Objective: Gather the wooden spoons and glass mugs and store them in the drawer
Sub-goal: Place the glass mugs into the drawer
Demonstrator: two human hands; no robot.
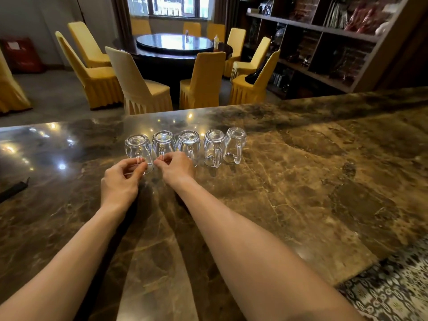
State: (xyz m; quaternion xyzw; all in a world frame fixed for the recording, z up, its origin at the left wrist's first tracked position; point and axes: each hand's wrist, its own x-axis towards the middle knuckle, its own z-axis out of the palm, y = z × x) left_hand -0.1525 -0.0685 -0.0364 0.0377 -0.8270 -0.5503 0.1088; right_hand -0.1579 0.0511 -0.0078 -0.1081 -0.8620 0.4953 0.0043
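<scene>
Several clear glass mugs stand upside down in a row on the brown marble counter [301, 181], handles toward me. My left hand [121, 180] pinches the handle of the leftmost mug [136, 145]. My right hand [177, 167] pinches the handle of the second mug [163, 142]. To their right stand a third mug [188, 142], a fourth mug [213, 147] and a fifth mug [235, 144], untouched. No wooden spoons and no drawer are in view.
A dark flat object [14, 189] lies at the counter's left edge. Beyond the counter stand yellow-covered chairs [139, 86] around a round dark dining table [173, 46]. A wooden shelf unit [324, 42] fills the right wall. Patterned floor [393, 288] shows at lower right.
</scene>
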